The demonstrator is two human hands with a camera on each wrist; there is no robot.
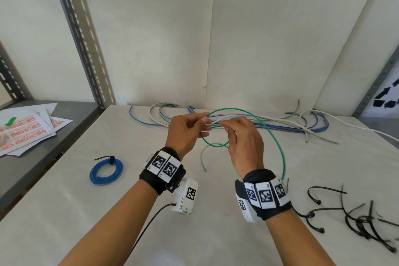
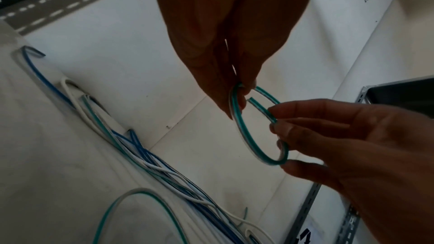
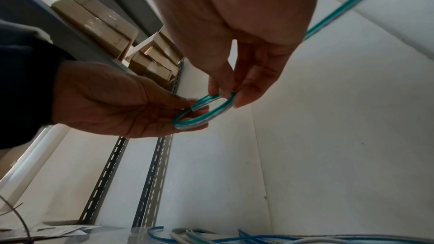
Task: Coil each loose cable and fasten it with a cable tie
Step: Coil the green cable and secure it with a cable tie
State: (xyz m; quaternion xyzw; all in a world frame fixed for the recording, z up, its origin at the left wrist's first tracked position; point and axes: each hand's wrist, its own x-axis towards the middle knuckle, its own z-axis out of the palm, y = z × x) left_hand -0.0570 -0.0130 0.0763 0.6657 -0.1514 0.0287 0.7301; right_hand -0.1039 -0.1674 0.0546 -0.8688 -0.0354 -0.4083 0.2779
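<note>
Both wrists hover above the bench [image 1: 64,211]. Left hand [image 1: 183,134] pinches a small loop of green cable [image 1: 267,131]; right hand [image 1: 244,142] pinches its free end. Black cable ties [image 1: 356,220] lie at 4 o'clock, a tied blue coil [image 1: 106,171] at 9 o'clock.

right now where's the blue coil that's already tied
In the head view the blue coil lies on the white table, left of the left hand, near the table's left edge.
</note>
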